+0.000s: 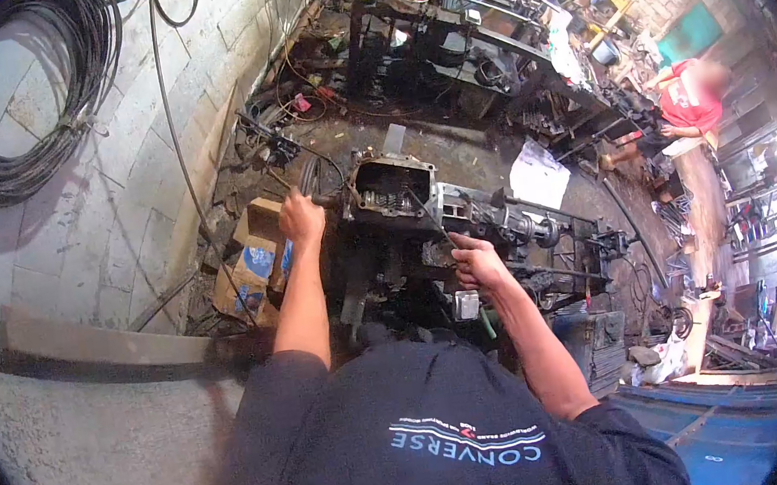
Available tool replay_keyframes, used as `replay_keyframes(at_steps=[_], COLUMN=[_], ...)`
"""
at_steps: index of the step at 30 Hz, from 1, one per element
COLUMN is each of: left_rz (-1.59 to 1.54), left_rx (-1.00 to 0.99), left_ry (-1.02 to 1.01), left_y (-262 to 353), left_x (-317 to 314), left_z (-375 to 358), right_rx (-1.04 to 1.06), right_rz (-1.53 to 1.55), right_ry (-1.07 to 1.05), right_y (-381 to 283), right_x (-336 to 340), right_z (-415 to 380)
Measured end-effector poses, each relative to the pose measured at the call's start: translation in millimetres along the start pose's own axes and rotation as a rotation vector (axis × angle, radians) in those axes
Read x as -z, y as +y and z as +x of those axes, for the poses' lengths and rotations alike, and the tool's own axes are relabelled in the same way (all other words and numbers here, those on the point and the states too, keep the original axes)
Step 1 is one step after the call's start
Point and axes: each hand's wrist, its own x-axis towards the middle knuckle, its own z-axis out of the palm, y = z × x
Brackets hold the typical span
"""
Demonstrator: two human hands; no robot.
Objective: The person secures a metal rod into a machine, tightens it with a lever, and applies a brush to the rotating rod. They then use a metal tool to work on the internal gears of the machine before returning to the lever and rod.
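In front of me sits an open gearbox housing (386,161), with gears (391,201) visible inside its rectangular opening. My left hand (302,216) is closed at the left side of the housing, around the end of a dark shaft (330,199) that juts out there. A long, thin metal rod (435,221) slants from my right hand (477,263) to the housing's right edge. That hand's fingers curl around the rod, the index finger lying along it. Just below the right hand shows a green handle-like piece (488,321).
A cardboard box (237,271) stands left of the housing. A metal frame with shafts (535,226) extends right. Beyond is a cluttered workbench (500,43). A person in red (691,103) is at far right. Coiled cable (21,174) hangs on the block wall (126,167).
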Motion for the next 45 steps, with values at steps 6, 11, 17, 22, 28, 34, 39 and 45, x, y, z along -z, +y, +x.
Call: replay_keyframes(at_steps=[6,11,17,22,28,34,39,45], left_rz=[0.017,0.019,0.069,0.031,-0.067,-0.106,-0.141,-0.226], left_rx=[-0.068,-0.050,-0.033,-0.070,-0.052,-0.063,-0.025,0.086], left_ry=[0.084,0.063,-0.039,0.000,0.086,0.140,0.097,0.056], left_y=[-2,-7,3,-3,-26,-39,-45,-70], left_x=[-7,-11,-9,-5,-17,-23,-26,-60], left_z=[-1,3,12,8,-24,-37,-50,-65], right_rx=[0.226,0.129,0.076,0.579,0.636,0.116,0.083,0.307], right_rz=[-0.848,-1.399,-2.034,-2.470,-2.466,-1.936,-1.836,-1.597], right_ry=[0.012,-0.015,-0.062,0.118,0.120,0.080,0.201,0.330], right_y=[-25,-79,-151,-157,-125,-157,-139,-89], right_x=[6,-21,-59,-90,-132,31,35,49], right_z=[-12,-18,13,67,61,78,74,18])
